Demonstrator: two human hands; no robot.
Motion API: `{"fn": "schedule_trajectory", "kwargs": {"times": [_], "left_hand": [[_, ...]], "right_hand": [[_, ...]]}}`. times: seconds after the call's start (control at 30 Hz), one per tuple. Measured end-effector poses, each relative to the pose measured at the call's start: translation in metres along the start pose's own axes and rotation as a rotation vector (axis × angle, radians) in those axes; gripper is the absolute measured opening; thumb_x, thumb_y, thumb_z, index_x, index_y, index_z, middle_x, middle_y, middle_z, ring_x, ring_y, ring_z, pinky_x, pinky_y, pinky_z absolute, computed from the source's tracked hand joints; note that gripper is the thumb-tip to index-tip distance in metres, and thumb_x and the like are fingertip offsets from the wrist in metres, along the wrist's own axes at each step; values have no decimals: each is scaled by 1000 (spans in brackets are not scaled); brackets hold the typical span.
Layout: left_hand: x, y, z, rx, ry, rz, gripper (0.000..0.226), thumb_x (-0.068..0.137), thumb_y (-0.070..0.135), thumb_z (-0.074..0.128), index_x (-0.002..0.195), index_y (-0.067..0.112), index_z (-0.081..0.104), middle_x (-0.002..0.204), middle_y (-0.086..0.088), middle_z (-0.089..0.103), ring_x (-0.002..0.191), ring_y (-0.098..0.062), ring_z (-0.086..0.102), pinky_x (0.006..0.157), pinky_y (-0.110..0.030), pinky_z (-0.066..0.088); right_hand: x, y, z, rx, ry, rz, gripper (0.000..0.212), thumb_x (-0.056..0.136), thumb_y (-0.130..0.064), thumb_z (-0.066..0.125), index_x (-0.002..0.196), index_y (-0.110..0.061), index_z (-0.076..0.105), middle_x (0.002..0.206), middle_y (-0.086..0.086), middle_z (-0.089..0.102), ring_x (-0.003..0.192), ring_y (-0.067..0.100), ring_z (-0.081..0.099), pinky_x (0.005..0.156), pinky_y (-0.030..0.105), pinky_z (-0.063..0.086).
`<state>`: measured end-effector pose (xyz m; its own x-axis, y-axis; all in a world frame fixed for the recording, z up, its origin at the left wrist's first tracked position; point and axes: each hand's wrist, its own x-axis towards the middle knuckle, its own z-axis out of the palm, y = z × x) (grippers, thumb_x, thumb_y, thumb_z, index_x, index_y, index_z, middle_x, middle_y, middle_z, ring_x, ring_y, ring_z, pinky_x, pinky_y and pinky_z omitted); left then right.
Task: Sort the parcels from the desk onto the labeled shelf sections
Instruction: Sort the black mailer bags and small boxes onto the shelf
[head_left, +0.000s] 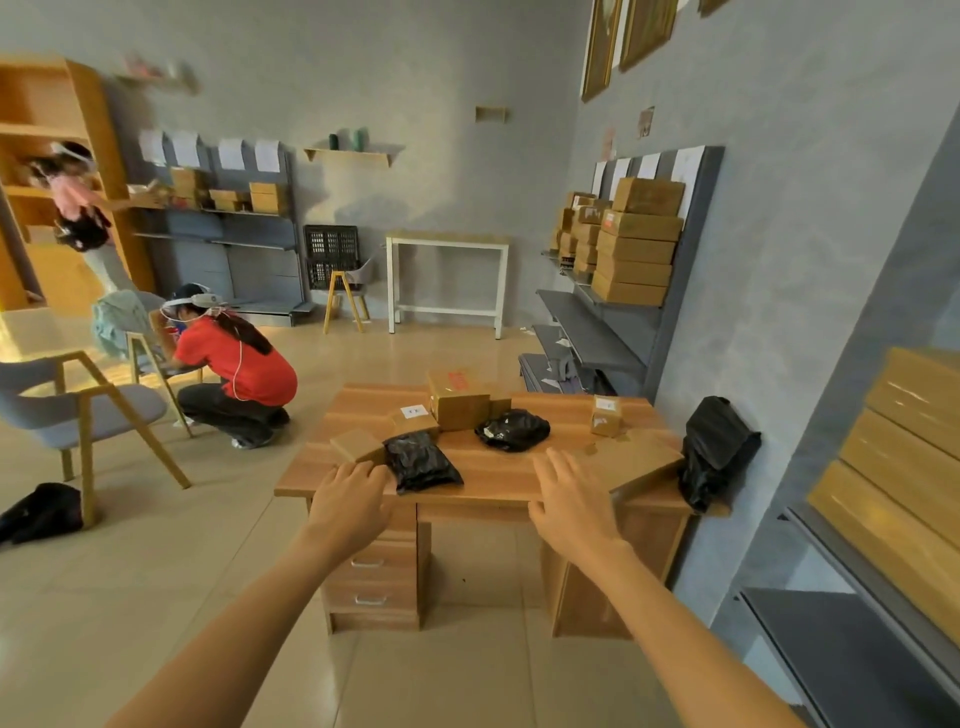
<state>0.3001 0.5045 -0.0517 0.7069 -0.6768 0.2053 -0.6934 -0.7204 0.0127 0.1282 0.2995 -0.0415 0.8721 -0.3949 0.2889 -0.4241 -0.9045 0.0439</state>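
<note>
A wooden desk stands ahead with parcels on it. A black bag parcel lies near the front edge, and a second black bag parcel sits at the middle. A large cardboard box stands at the back, a small labeled box at the right, and flat boxes at the left. My left hand is open over the front edge, just left of the near black bag. My right hand is open over the front edge at the right. Neither hand holds anything.
A grey labeled shelf on the right wall carries stacked cardboard boxes. Another shelf unit is close at my right. A black bag hangs off the desk's right end. A person in red crouches at left beside chairs.
</note>
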Motion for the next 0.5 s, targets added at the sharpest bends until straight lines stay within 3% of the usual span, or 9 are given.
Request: {"fn": "schedule_trajectory", "kwargs": {"times": [0.2, 0.5], "left_hand": [[73, -1, 24, -75, -9, -9, 45, 93, 34, 48, 134, 18, 45, 138, -1, 48, 128, -24, 43, 100, -35, 40], [209, -41, 68, -86, -24, 5, 50, 94, 36, 49, 139, 15, 41, 141, -3, 46, 130, -24, 40, 104, -34, 35]], "right_hand": [[66, 16, 24, 9, -9, 11, 59, 97, -34, 47, 149, -13, 28, 156, 8, 26, 145, 24, 21, 118, 39, 20], [200, 27, 71, -44, -35, 38, 58, 97, -34, 46, 148, -13, 29, 154, 7, 30, 143, 22, 24, 115, 36, 24]]}}
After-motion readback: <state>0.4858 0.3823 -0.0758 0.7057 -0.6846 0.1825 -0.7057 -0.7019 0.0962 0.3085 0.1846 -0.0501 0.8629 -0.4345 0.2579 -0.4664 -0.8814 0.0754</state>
